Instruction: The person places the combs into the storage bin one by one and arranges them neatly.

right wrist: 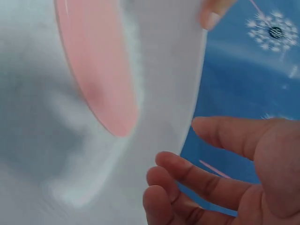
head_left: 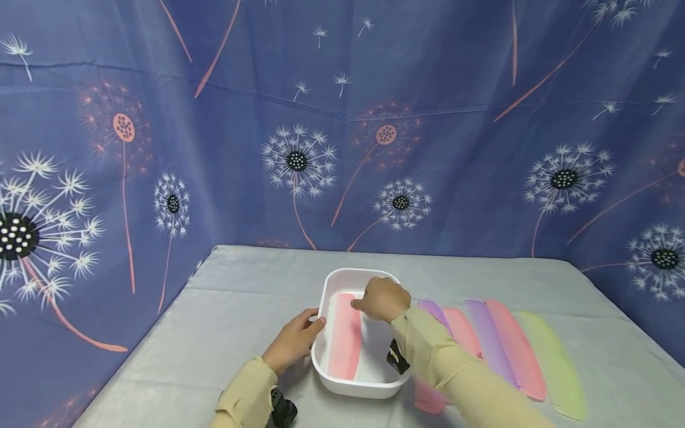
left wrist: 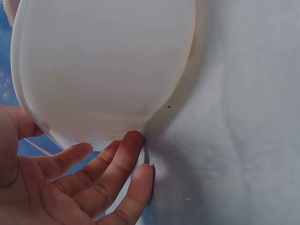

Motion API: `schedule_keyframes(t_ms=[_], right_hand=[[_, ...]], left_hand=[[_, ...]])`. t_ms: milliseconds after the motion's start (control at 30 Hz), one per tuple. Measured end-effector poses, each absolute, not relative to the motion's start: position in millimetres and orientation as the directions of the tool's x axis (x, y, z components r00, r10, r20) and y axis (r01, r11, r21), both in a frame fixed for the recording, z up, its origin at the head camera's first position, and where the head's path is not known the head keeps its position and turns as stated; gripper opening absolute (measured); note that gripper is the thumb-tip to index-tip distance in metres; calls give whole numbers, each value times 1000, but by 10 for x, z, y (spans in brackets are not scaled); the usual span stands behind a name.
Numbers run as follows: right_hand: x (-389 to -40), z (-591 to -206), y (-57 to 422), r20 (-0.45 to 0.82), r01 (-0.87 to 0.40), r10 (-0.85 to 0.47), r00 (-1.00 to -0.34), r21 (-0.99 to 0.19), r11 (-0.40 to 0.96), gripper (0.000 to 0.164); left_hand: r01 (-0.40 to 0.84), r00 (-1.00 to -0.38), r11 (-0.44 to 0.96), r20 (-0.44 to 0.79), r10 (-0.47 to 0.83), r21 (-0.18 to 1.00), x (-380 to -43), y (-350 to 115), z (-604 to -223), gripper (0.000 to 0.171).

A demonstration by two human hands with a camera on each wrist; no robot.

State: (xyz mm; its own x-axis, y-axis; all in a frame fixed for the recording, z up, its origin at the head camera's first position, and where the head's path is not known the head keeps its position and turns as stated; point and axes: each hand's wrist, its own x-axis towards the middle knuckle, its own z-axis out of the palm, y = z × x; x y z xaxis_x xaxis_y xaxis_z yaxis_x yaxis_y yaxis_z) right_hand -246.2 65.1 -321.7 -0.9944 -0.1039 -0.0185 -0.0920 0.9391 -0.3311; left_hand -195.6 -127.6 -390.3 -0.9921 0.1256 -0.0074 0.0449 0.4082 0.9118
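A white plastic basin (head_left: 369, 389) stands on the cloth-covered table, with a pink comb (head_left: 345, 339) lying lengthwise inside it along the left half. My left hand (head_left: 295, 340) holds the basin's left rim, thumb over the edge. The left wrist view shows the fingers of that hand (left wrist: 93, 178) against the outer wall. Above the basin's far right part is my right hand (head_left: 382, 298), holding nothing. In the right wrist view, this hand (right wrist: 211, 173) has loosely bent fingers with a gap before the thumb, and the comb (right wrist: 101, 70) lies apart from them.
Right of the basin several combs lie side by side: purple (head_left: 489, 333), pink (head_left: 516, 351) and green (head_left: 556, 368) among them. My right sleeve (head_left: 455, 368) covers parts of the nearer ones. A blue dandelion-print curtain (head_left: 342, 166) hangs behind the grey table (head_left: 214, 333).
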Motion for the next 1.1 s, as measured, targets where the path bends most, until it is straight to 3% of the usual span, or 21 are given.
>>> schedule_keyframes(t_ms=[200, 433, 667, 933, 1100], right_hand=[[-2379, -3018, 953, 45, -104, -94, -995, -427, 898, 26], [-2337, -2909, 1456, 33, -80, -73, -997, -483, 872, 35], [-2316, -3164, 1903, -16, -24, -35, -999, -446, 895, 39], [-2297, -3477, 2110, -84, 54, 26, -996, -361, 931, 59], [-2239, -3628, 2118, -67, 55, 33, -997, -363, 930, 54]], left_hand=[[38, -992, 404, -13, 122, 914, -1950, -1274, -3891, 44], [21, -993, 409, -29, 116, 912, -1946, -1268, -3891, 46], [23, -992, 420, -30, 119, 907, -1973, -1255, -3884, 45], [16, -993, 410, -35, 117, 912, -2000, -1263, -3897, 45], [6, -993, 400, -42, 110, 917, -2001, -1260, -3908, 45]])
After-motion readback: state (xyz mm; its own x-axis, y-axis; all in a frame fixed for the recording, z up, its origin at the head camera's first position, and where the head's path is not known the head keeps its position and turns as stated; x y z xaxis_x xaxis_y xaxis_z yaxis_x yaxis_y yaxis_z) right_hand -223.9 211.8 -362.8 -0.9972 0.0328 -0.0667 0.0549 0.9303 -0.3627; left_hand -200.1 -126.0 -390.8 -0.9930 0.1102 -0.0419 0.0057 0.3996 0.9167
